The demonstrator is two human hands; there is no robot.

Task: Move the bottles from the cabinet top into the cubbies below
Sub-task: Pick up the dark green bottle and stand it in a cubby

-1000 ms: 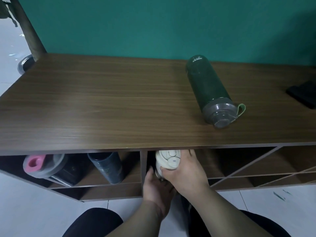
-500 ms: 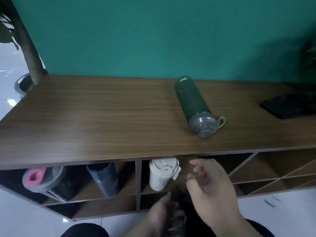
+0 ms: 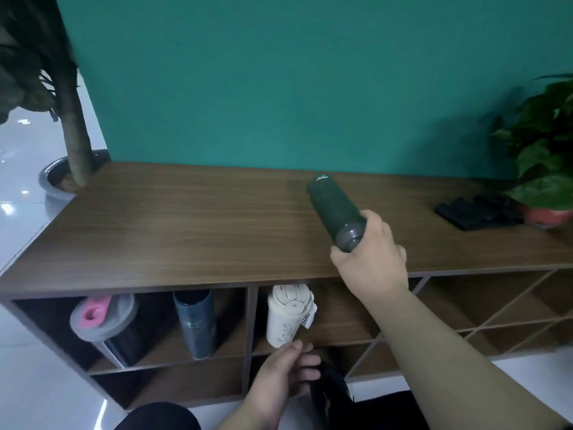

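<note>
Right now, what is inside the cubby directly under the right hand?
A cream bottle lies in that cubby, cap outward, with a tag on its side. The space beside it looks bare. The right hand and forearm cover the cubby's right part, and the back is dark.

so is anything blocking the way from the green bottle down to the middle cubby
Nothing visible blocks it. The right hand grips the green bottle at its cap end on the cabinet top. The middle cubby holds the cream bottle on its left, with open space to its right.
</note>
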